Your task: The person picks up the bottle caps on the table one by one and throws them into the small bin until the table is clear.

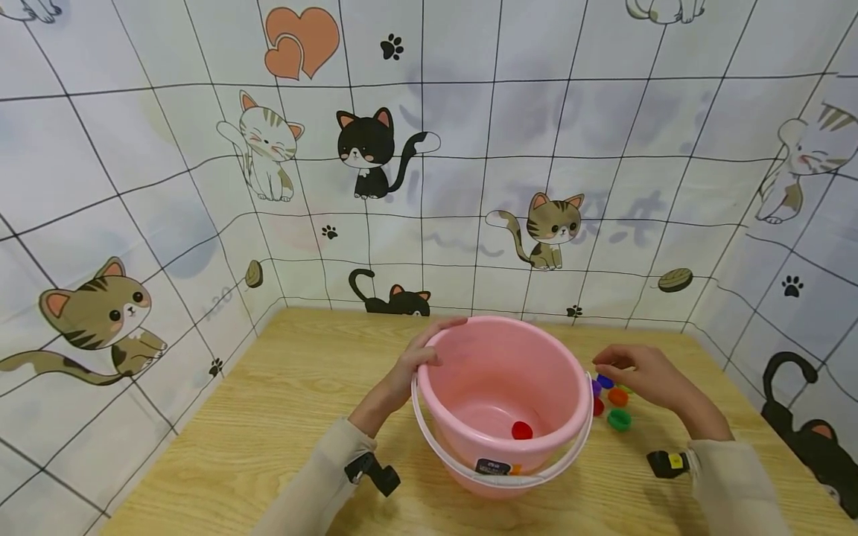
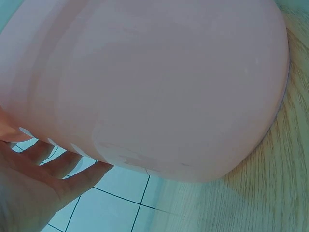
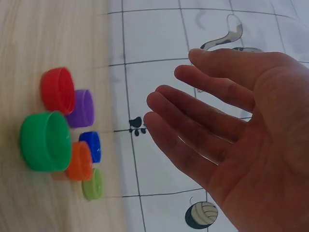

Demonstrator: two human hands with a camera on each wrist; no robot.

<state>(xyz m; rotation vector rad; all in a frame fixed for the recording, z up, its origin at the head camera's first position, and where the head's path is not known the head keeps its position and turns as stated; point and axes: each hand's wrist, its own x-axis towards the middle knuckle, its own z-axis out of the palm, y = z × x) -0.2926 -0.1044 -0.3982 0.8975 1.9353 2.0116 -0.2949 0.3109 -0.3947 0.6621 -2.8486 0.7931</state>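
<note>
A pink bucket (image 1: 450,426) with a white handle (image 1: 516,480) stands on the table. My left hand (image 1: 407,372) grips its left rim, thumb over the edge; in the left wrist view the fingers (image 2: 79,181) lie along the outer wall. Inside, a red piece (image 1: 522,430) rests on the bottom. Right of the bucket, my right hand (image 1: 646,374) hovers with nothing in it, fingers apart and loosely bent. Near it lie several small round plastic caps: green (image 3: 46,141), red (image 3: 57,90), purple (image 3: 82,108), blue (image 3: 91,146), orange (image 3: 79,161) and light green (image 3: 91,183).
The wood-grain table (image 1: 281,417) runs back to a cloth wall (image 1: 462,186) printed with cats and grid lines. Similar cloth hangs on both sides. The bucket's handle hangs down across its front. Each wrist carries a small black camera (image 1: 666,463).
</note>
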